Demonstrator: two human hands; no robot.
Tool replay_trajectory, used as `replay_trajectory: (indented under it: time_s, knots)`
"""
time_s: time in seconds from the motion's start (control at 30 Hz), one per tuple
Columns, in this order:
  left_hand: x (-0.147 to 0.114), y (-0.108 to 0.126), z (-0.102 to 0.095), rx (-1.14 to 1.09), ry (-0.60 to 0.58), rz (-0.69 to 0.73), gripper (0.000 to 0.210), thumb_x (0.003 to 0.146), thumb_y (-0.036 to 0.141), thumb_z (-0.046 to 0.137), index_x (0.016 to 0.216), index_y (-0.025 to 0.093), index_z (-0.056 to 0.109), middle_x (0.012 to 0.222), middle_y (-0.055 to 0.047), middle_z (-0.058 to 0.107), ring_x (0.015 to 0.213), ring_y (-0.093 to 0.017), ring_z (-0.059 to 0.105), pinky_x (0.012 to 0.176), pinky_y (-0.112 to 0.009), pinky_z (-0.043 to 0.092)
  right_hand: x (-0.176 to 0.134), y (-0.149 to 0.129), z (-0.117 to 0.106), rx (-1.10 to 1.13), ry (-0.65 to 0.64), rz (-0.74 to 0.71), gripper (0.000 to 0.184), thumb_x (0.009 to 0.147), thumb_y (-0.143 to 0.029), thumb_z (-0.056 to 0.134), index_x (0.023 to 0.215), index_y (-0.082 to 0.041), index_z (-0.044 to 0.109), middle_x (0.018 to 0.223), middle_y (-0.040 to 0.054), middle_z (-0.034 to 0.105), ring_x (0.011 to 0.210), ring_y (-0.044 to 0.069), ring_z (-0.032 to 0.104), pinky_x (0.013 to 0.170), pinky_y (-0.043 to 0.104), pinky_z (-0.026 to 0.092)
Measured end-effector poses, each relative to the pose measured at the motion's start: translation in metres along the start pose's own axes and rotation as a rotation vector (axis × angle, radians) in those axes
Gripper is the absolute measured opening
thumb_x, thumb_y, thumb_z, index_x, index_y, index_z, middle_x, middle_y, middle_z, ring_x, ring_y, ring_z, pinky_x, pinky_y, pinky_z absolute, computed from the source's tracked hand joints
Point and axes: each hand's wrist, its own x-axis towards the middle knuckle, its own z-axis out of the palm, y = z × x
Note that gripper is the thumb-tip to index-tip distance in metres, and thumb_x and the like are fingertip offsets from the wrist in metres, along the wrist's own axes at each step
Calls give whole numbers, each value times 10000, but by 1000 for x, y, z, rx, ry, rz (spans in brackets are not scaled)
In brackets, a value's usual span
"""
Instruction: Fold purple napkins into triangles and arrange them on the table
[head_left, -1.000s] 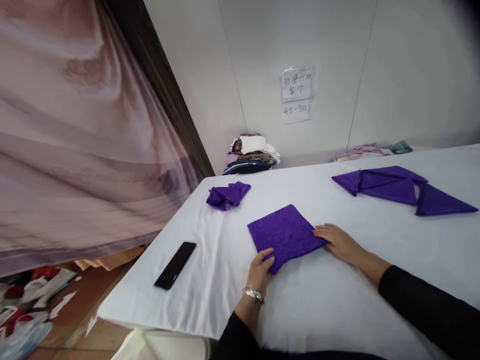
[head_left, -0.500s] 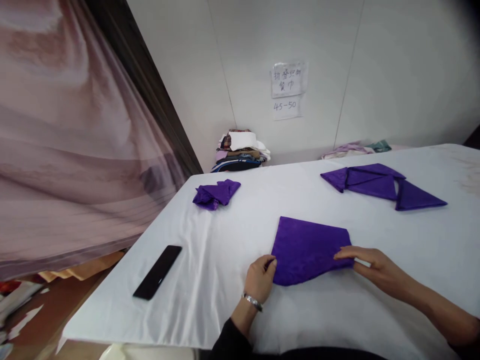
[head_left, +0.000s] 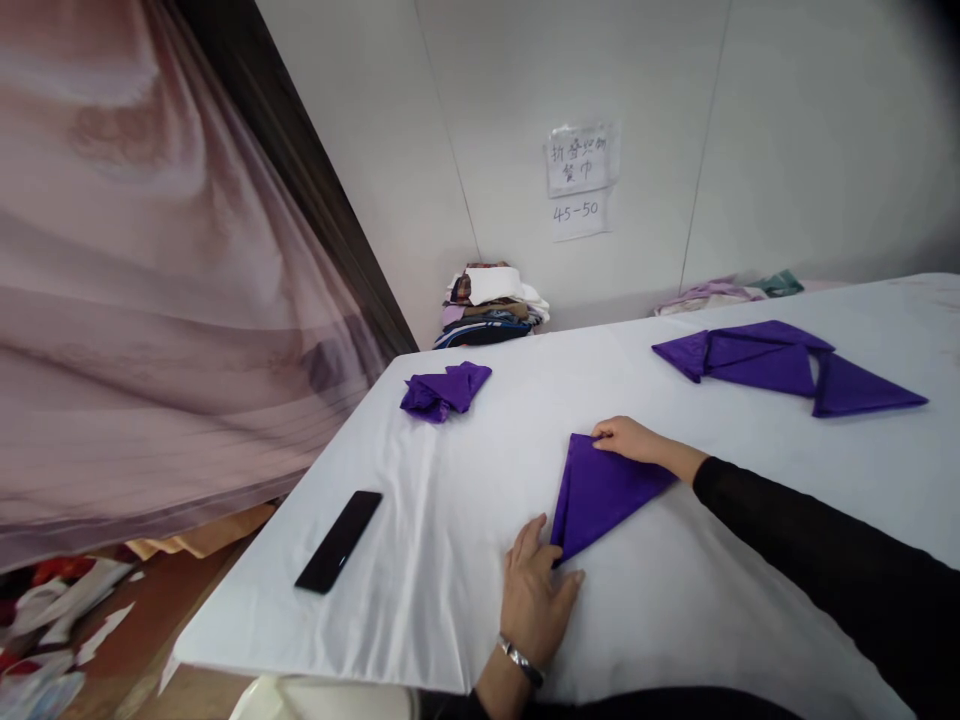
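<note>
A purple cloth napkin (head_left: 604, 495), folded into a triangle, lies flat on the table in front of me. My right hand (head_left: 628, 440) has its fingers closed on the upper edge, near the top left corner. At the lower corner, my left hand (head_left: 534, 590) rests on the table with fingers spread, one fingertip touching the cloth. A bracelet circles my left wrist. Several folded purple napkins (head_left: 765, 360) lie in a row at the back right, and a crumpled purple napkin (head_left: 446, 390) is at the back left.
A white cloth covers the table (head_left: 465, 520). On its left lies a black phone (head_left: 340, 540). Behind the far edge are a stack of folded fabrics (head_left: 491, 305) and more cloths (head_left: 724, 293). A pink curtain (head_left: 187, 280) hangs at the left.
My right hand has moved from the napkin's right side to its top left, folding the cloth over into a triangle. My left hand has loosened its pinch and spread its fingers.
</note>
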Motion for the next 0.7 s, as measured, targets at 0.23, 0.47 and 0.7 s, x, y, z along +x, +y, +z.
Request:
replay_trajectory:
  time_s: [0.23,0.47,0.7]
  knots:
    - [5,-11,7,-22,50,-32,127,699,146,573,788,223,619,1257,-87,525,1199,-280,417,968,-525,323,1,11,20,-108,136,68,182,781,-261,475,840,-218,642,868,26,673,778,188,594,705,294,425]
    - [8,-13,7,-30,84,-68,115,706,131,555,766,219,596,1241,-88,537,1195,-272,423,975,-519,310,-1,17,31,-283,251,70,216,837,-293,455,973,-231,611,995,30,654,910,200,587,778,313,430]
    - [13,-13,5,-50,91,-86,101,737,160,523,699,218,598,1201,-85,566,1182,-268,433,980,-520,299,-1,25,39,-338,303,77,254,858,-298,444,1046,-214,592,1087,52,627,986,211,566,821,321,429]
